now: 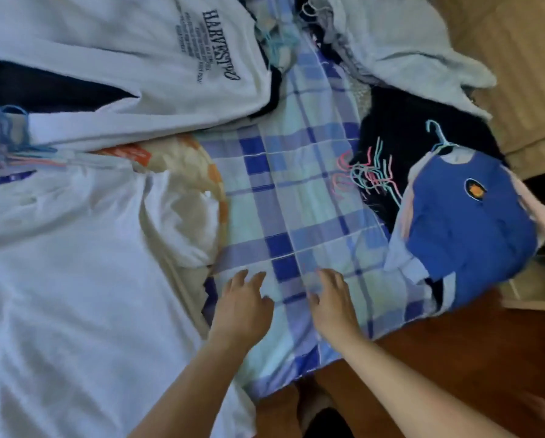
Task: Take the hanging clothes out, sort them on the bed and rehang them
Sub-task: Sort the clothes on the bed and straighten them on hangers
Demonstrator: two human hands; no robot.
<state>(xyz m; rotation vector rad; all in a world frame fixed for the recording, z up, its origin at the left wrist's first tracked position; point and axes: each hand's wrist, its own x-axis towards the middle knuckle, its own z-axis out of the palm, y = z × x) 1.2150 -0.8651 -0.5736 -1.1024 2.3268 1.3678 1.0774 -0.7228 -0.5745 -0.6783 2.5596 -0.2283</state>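
The bed is covered with a blue and pale green checked sheet, and its bare middle strip runs from 12 o'clock down to 6 o'clock. At 5 o'clock, a red-brown floor shows beside the bed, and at 2 o'clock there is a beige striped surface.

Both hands lie on the sheet near 6 o'clock. The left hand is flat with spread fingers and holds nothing. The right hand is also open and grips nothing.

The clothes lie in piles around the hands. Two white garments are at 9 and 10 o'clock, the upper white shirt with dark print. One blue shirt on a hanger lies at 3 o'clock, on top of dark clothes. A bunch of pink and turquoise hangers lies beside it; I cannot count them.
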